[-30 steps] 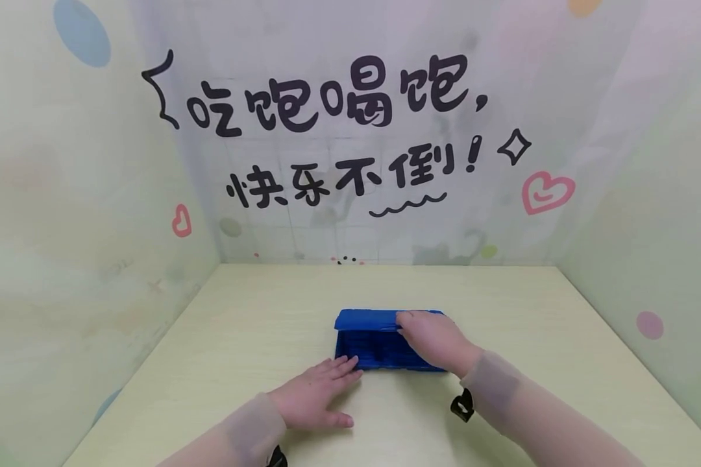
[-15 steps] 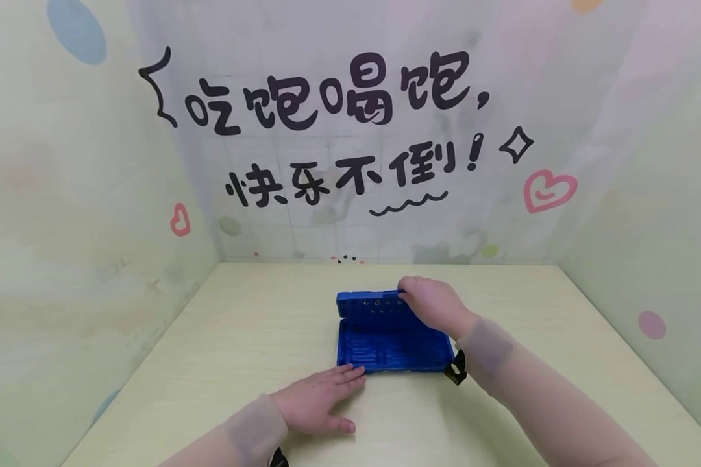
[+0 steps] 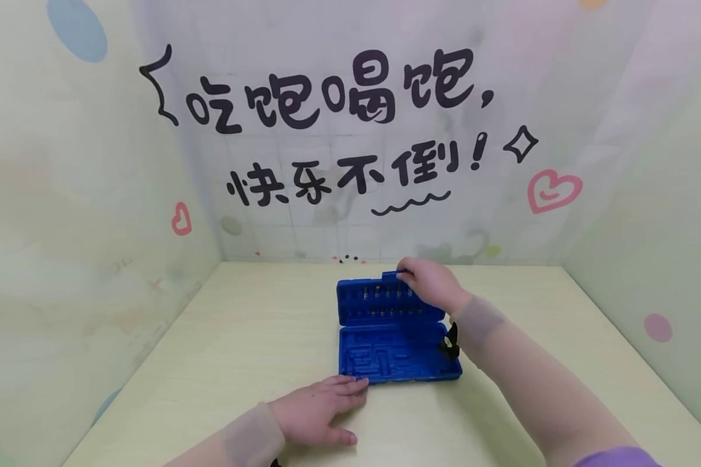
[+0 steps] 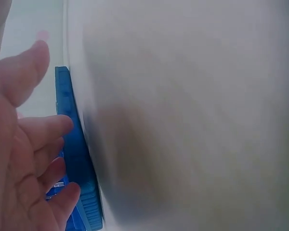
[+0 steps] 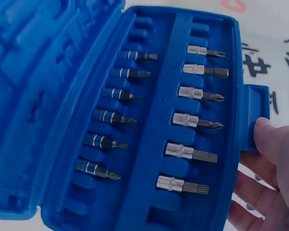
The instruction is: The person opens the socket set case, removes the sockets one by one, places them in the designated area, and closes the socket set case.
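Note:
A blue plastic screwdriver-bit case (image 3: 400,363) lies on the table with its lid (image 3: 353,301) raised at the back. My right hand (image 3: 435,285) pinches the latch tab (image 5: 256,113) at the lid's free edge, thumb inside and fingers behind. Two rows of metal bits sit in the lid; a silver one (image 5: 190,153) is close to that hand in the right wrist view. The bottom half has moulded recesses with no bits showing in them. My left hand (image 3: 318,412) rests with extended fingers at the case's front left edge (image 4: 79,154).
The pale wooden table (image 3: 257,324) surrounds the case. Behind it stands a printed wall (image 3: 304,233) with black lettering, and further walls close off both sides. A black strap piece (image 3: 451,342) hangs from the right wrist, over the case's right side.
The lid has swung up and back with my right hand, from nearly closed to upright, bringing the bits into view. My left hand has stayed almost still at the front edge.

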A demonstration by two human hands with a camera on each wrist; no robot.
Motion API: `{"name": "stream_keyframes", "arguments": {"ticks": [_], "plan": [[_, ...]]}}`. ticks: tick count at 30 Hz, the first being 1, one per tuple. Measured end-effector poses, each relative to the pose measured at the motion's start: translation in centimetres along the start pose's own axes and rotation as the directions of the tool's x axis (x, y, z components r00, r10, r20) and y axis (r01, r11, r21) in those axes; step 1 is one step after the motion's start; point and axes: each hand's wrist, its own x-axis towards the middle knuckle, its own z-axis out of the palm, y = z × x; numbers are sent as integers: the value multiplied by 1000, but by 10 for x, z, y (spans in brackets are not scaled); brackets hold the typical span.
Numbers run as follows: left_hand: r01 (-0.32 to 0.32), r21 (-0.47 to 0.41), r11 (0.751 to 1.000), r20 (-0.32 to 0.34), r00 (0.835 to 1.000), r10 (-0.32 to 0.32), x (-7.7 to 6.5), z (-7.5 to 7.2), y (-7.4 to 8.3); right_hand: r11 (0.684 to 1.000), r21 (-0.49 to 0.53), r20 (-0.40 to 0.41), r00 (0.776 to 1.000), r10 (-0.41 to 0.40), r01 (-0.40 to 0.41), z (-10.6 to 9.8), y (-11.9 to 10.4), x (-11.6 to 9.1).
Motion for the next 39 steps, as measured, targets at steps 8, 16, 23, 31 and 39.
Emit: {"name": "stream_keyframes", "arguments": {"ticks": [8, 16, 23, 31, 39], "plan": [[-5, -6, 1000, -12, 1000, 5, 1, 2, 4, 979, 156, 86, 989, 119, -131, 6, 19, 22], [27, -50, 998, 14, 1000, -27, 4, 0, 11, 963, 193, 154, 975, 161, -190, 14, 57, 23], [56, -80, 995, 37, 998, -53, 4, -2, 11, 938, 209, 186, 953, 238, -275, 29, 79, 18], [7, -83, 996, 62, 998, -2, 1, 0, 13, 918, 224, 211, 935, 283, -329, 53, 80, 17], [-139, 28, 990, 30, 990, 138, -1, -1, 16, 901, 233, 214, 923, 320, -366, 75, 74, 23]]}}
